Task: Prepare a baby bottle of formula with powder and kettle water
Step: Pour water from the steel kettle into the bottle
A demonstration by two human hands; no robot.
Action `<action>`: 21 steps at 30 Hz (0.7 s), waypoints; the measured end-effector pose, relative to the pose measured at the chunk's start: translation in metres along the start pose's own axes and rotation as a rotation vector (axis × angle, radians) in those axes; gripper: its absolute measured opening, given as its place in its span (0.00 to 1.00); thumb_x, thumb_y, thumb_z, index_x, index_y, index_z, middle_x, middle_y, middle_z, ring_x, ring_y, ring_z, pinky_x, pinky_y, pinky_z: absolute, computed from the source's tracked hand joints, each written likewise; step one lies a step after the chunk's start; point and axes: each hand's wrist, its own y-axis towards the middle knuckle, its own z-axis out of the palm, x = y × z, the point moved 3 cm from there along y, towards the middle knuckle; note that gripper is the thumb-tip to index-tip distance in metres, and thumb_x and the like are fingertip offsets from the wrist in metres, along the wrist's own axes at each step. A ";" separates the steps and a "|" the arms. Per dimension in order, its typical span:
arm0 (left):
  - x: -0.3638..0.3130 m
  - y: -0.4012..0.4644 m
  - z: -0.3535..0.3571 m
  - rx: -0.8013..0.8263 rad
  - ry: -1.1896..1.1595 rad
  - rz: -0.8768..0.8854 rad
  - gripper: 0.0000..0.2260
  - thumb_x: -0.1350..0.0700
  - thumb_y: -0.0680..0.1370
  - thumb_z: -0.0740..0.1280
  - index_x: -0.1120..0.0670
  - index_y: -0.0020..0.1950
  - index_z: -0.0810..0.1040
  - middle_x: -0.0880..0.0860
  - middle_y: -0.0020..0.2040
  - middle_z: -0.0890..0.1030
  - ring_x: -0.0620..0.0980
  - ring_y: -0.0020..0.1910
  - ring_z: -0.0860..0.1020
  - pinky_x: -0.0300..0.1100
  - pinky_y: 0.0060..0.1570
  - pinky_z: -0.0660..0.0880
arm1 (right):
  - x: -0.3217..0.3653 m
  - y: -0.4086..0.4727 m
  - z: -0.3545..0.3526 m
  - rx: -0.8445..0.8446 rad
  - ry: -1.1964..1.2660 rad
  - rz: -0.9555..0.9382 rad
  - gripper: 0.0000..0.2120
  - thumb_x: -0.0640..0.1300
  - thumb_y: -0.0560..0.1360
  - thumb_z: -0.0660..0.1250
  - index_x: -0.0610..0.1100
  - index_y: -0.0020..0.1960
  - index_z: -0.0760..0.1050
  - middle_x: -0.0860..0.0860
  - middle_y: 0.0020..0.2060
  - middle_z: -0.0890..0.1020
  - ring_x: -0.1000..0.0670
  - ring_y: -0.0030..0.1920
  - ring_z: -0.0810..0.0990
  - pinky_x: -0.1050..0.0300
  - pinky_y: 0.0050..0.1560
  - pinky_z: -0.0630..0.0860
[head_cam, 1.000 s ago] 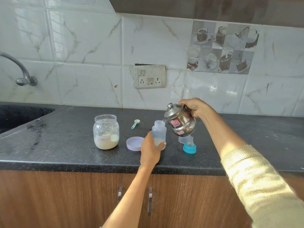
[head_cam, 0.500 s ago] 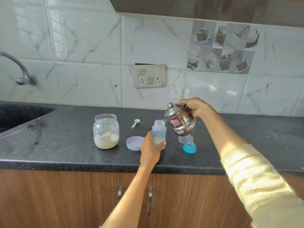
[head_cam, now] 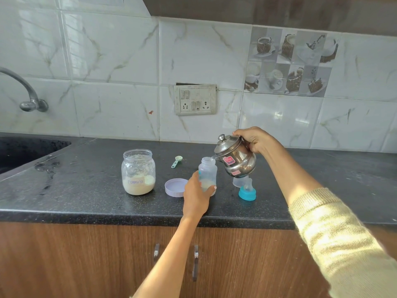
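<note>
Single head-worn wide-angle view, looked forward and down from standing height at the black speckled stone bench (head_cam: 86, 190), facing the white marble-patterned tiled wall (head_cam: 120, 61) square on. Bench front edge ran across mid-frame, brown wooden cabinet doors (head_cam: 64, 261) filled the bottom. Both forearms reached in from the lower edge, so the working area sat near, within arm's reach and slightly right of centre. Left edge caught the dark sink basin (head_cam: 19, 151) and curved metal tap (head_cam: 25, 91). Wide lens bent the straight lines toward the frame edges. No second view, so no overlap.
</note>
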 end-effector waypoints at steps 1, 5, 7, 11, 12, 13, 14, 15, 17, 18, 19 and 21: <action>0.000 0.000 0.000 0.000 -0.001 0.000 0.22 0.57 0.74 0.71 0.55 0.65 0.69 0.51 0.56 0.78 0.50 0.53 0.75 0.40 0.49 0.71 | 0.000 0.000 0.000 0.001 0.000 -0.002 0.05 0.37 0.71 0.71 0.37 0.44 0.76 0.43 0.40 0.78 0.45 0.44 0.77 0.50 0.48 0.78; -0.001 0.000 0.000 0.002 -0.009 0.000 0.21 0.58 0.74 0.71 0.55 0.64 0.69 0.51 0.55 0.78 0.50 0.52 0.75 0.39 0.47 0.71 | 0.002 0.000 0.001 0.005 -0.001 -0.009 0.05 0.37 0.71 0.71 0.37 0.43 0.75 0.43 0.41 0.78 0.44 0.46 0.77 0.49 0.52 0.77; -0.001 0.000 -0.001 0.004 -0.015 0.001 0.21 0.58 0.73 0.71 0.55 0.64 0.70 0.50 0.54 0.78 0.49 0.51 0.75 0.39 0.47 0.70 | 0.001 0.000 0.002 0.003 0.000 -0.009 0.05 0.37 0.72 0.71 0.37 0.43 0.75 0.42 0.41 0.77 0.44 0.47 0.77 0.48 0.54 0.77; 0.000 0.000 -0.001 0.006 -0.034 0.004 0.19 0.59 0.73 0.71 0.55 0.62 0.71 0.50 0.52 0.79 0.50 0.50 0.76 0.40 0.46 0.71 | 0.000 0.001 0.001 -0.001 0.006 -0.016 0.05 0.37 0.71 0.71 0.37 0.44 0.76 0.41 0.45 0.78 0.42 0.49 0.78 0.45 0.55 0.77; -0.001 0.000 -0.001 0.008 -0.038 0.004 0.19 0.59 0.73 0.71 0.55 0.62 0.71 0.50 0.52 0.79 0.50 0.50 0.76 0.40 0.46 0.72 | 0.000 0.002 0.001 -0.002 0.003 -0.017 0.05 0.37 0.71 0.71 0.37 0.44 0.76 0.40 0.46 0.78 0.42 0.49 0.78 0.45 0.56 0.77; -0.001 0.000 -0.001 0.011 -0.042 0.004 0.19 0.59 0.73 0.71 0.54 0.62 0.71 0.50 0.52 0.79 0.50 0.50 0.76 0.40 0.46 0.72 | 0.000 0.003 0.000 -0.004 -0.001 -0.018 0.06 0.37 0.71 0.71 0.37 0.45 0.76 0.40 0.47 0.79 0.42 0.49 0.78 0.44 0.57 0.77; -0.001 0.000 -0.001 0.014 -0.045 0.004 0.19 0.59 0.73 0.71 0.54 0.62 0.71 0.50 0.51 0.78 0.50 0.50 0.76 0.40 0.46 0.72 | 0.001 0.003 0.000 -0.008 -0.006 -0.019 0.06 0.37 0.71 0.71 0.36 0.45 0.76 0.39 0.48 0.79 0.42 0.49 0.78 0.44 0.57 0.77; -0.002 0.000 -0.001 0.016 -0.045 0.006 0.19 0.59 0.73 0.71 0.54 0.62 0.71 0.49 0.51 0.78 0.49 0.49 0.76 0.40 0.46 0.71 | 0.001 0.003 0.000 -0.012 -0.013 -0.020 0.06 0.37 0.71 0.71 0.36 0.46 0.76 0.39 0.48 0.79 0.42 0.48 0.78 0.44 0.57 0.77; -0.003 0.000 -0.001 0.017 -0.041 0.007 0.20 0.59 0.73 0.71 0.54 0.62 0.71 0.49 0.51 0.78 0.49 0.49 0.75 0.40 0.47 0.71 | 0.002 0.002 -0.001 -0.016 -0.021 -0.024 0.09 0.38 0.71 0.71 0.35 0.49 0.77 0.39 0.47 0.78 0.43 0.47 0.78 0.45 0.56 0.77; -0.003 -0.001 -0.001 0.019 -0.041 0.004 0.20 0.59 0.73 0.71 0.54 0.62 0.71 0.48 0.51 0.77 0.49 0.49 0.75 0.39 0.47 0.71 | 0.002 0.002 -0.001 -0.016 -0.023 -0.024 0.10 0.38 0.71 0.71 0.35 0.50 0.77 0.40 0.46 0.78 0.43 0.47 0.78 0.45 0.55 0.77; -0.003 -0.001 -0.001 0.020 -0.041 0.001 0.19 0.59 0.73 0.71 0.54 0.62 0.71 0.47 0.50 0.77 0.49 0.49 0.75 0.39 0.46 0.71 | 0.003 0.001 0.000 -0.015 -0.025 -0.023 0.09 0.38 0.71 0.71 0.35 0.50 0.77 0.40 0.45 0.78 0.43 0.47 0.78 0.45 0.55 0.77; -0.004 -0.001 -0.002 0.019 -0.043 -0.001 0.19 0.59 0.73 0.71 0.54 0.62 0.71 0.48 0.50 0.77 0.49 0.49 0.75 0.39 0.46 0.71 | 0.003 0.001 0.000 -0.016 -0.029 -0.021 0.07 0.38 0.71 0.71 0.36 0.46 0.76 0.41 0.43 0.78 0.43 0.47 0.77 0.46 0.55 0.77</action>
